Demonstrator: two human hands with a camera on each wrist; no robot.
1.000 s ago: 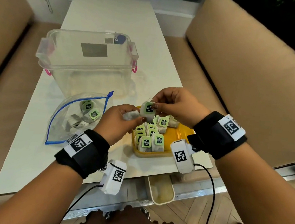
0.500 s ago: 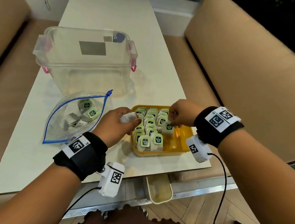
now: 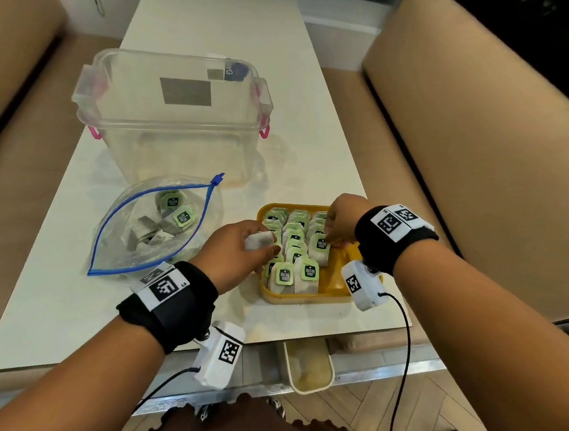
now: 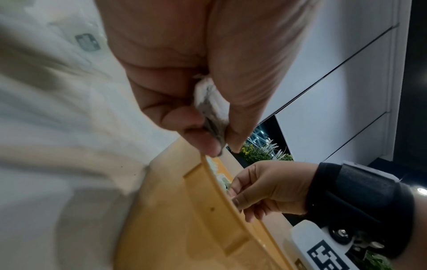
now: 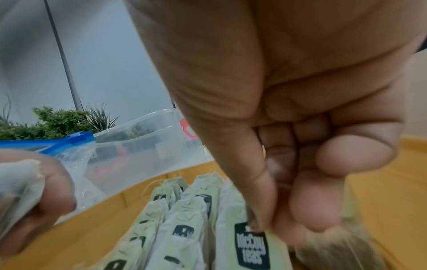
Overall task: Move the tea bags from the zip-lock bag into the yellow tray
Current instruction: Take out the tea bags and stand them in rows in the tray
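The yellow tray sits near the table's front edge with several green-tagged tea bags standing in rows. My right hand reaches into the tray and pinches a tea bag by its green tag at the right row. My left hand hovers at the tray's left rim, gripping a white tea bag between thumb and fingers. The zip-lock bag with a blue seal lies open to the left, several tea bags still inside.
A clear plastic box with pink clips stands behind the zip-lock bag. Beige benches flank the white table. A small cream container hangs below the table's front edge.
My right hand carried its tea bag from above the tray down into the right row. The left hand stayed by the tray's left rim with its tea bag.
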